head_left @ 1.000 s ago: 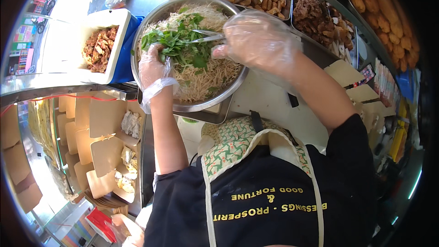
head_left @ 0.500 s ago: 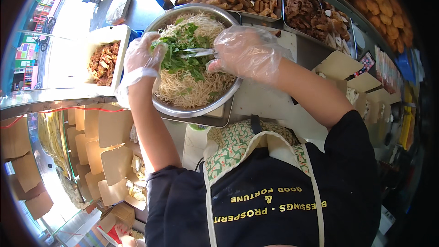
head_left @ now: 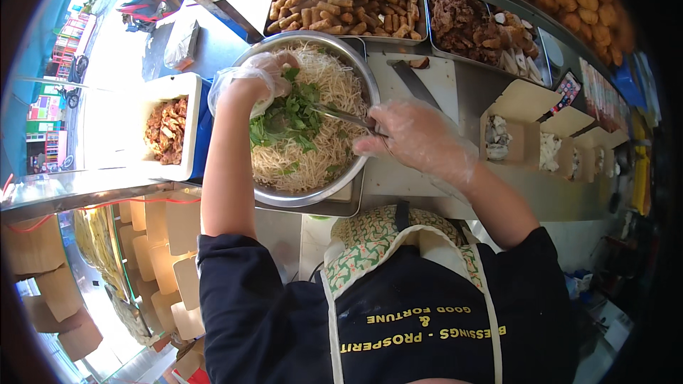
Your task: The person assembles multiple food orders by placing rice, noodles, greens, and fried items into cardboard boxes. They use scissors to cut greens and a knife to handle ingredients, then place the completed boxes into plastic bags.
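A large metal bowl [head_left: 371,89] holds pale bean sprouts [head_left: 331,75] with chopped green leaves [head_left: 295,117] heaped on them. My left hand [head_left: 265,75], in a clear plastic glove, reaches over the bowl's far left side. Its fingers are curled in at the leaves, with a leaf showing by the fingertips. My gloved right hand [head_left: 409,131] is at the bowl's right rim, closed around the handles of metal scissors [head_left: 345,116]. The scissor blades point left, their tips at the greens.
Behind the bowl stand trays of small fried rolls [head_left: 341,11] and dark shredded meat [head_left: 462,21]. A knife [head_left: 416,85] lies on the white cutting board [head_left: 441,78]. Open cardboard boxes [head_left: 523,139] line the right. A cooler [head_left: 188,124] of browned meat is at left.
My right hand and the scissors have drawn back right and down toward the bowl's rim. My left hand has moved from the left rim further in over the bowl. The view has shifted slightly.
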### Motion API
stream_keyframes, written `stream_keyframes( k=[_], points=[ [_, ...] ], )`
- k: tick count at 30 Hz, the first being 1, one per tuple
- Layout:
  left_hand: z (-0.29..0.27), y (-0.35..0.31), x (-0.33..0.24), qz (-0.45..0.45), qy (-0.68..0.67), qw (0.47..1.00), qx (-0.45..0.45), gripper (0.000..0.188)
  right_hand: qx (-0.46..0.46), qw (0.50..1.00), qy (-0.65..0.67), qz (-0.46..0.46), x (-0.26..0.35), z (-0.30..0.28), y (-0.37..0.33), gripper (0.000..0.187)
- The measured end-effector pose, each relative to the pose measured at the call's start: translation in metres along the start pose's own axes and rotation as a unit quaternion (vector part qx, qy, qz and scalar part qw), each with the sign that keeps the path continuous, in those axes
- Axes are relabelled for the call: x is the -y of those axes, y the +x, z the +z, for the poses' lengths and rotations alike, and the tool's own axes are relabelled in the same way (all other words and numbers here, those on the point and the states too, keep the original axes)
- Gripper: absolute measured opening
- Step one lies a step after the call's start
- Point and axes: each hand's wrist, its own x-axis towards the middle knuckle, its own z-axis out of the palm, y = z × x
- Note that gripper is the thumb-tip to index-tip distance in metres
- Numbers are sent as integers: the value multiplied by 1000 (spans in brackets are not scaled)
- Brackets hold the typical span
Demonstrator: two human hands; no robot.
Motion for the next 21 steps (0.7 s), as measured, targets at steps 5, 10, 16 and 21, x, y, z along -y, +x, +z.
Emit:
stream_keyframes(
  k=[5, 10, 16, 21],
  points=[
    [-23, -12, 6, -66, -98, 990, 73, 30, -25, 996, 35, 72, -33, -7, -45, 46],
    [-37, -33, -4, 16, -50, 996, 75, 46, -35, 957, 205, 202, -50, 0, -69, 41],
    [-14, -19, -12, 0, 30, 993, 112, 53, -9, 967, 202, 154, -38, 10, -68, 42],
    [-44, -4, 21, -44, -171, 981, 80, 49, -19, 969, 197, 147, -34, 8, -71, 44]
  ],
)
